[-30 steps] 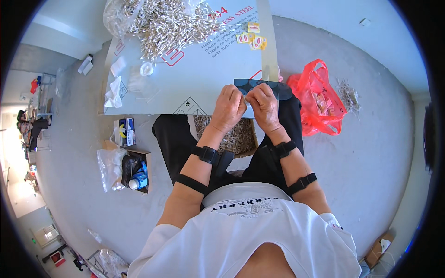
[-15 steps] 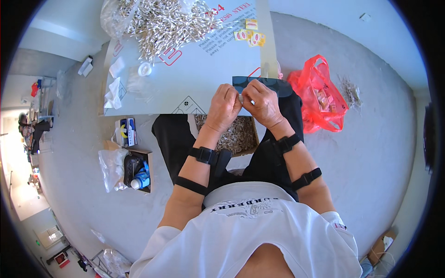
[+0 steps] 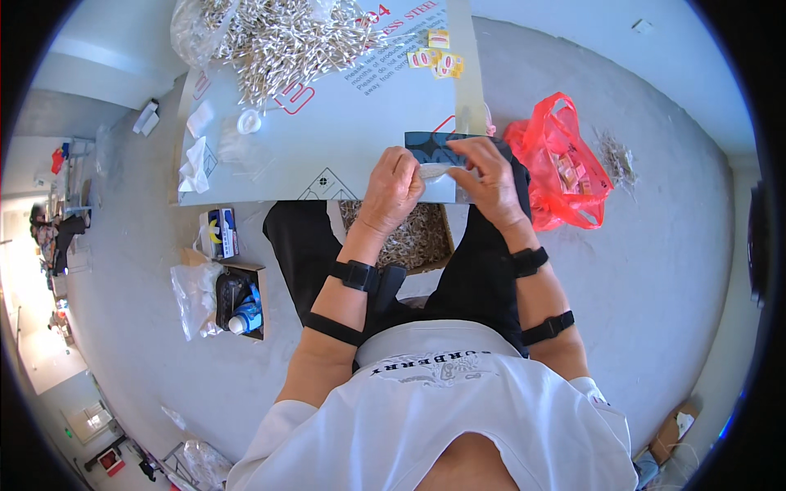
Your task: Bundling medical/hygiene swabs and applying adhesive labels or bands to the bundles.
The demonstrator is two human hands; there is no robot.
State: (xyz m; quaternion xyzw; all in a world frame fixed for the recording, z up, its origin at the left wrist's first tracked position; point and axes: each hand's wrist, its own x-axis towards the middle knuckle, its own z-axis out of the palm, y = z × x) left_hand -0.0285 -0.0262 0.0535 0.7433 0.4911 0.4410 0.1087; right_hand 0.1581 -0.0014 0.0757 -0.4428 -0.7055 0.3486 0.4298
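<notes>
Over the front edge of the table, my left hand (image 3: 394,182) is closed, pinching a small whitish, see-through plastic bag (image 3: 433,170) that sticks out to the right. My right hand (image 3: 491,178) has its thumb and fingers spread around the bag's free end; whether the thumb touches it I cannot tell. Under both hands lies a dark blue sheet with round shapes (image 3: 428,146) at the table's right front corner. A big heap of cotton swabs (image 3: 299,49) covers the back left of the table. Several small yellow-and-white labels (image 3: 447,64) lie at the back right.
Between my knees stands a box of loose swabs (image 3: 409,237). On the floor to the right is a red plastic bag (image 3: 540,192) with small packs inside. A white round lid (image 3: 249,122) and crumpled tissue (image 3: 195,168) lie on the table (image 3: 360,123). A box with a bottle (image 3: 246,315) stands left.
My right hand has let go and moved slightly right, its fingers spreading. The whitish bag now shows, held in my left hand, which stays nearly in place.
</notes>
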